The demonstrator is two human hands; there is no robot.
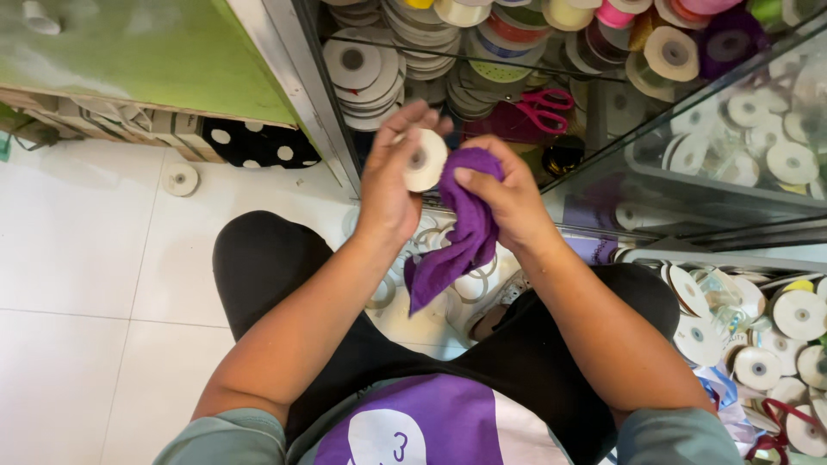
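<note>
A small round white ribbon spool (424, 159) is gripped in the left hand (389, 176), fingers curled around its rim, above the lap before the glass cabinet's (689, 185) lower edge. A purple cloth (461, 228) is pinched against it by the right hand (508, 194); wiping appears midway, with many spools left.

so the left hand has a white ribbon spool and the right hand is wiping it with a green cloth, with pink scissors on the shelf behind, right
Not quite: the cloth is purple, not green. The head view shows the left hand holding the white ribbon spool while the right hand presses the cloth against it. The pink scissors do lie on the shelf behind.
</note>
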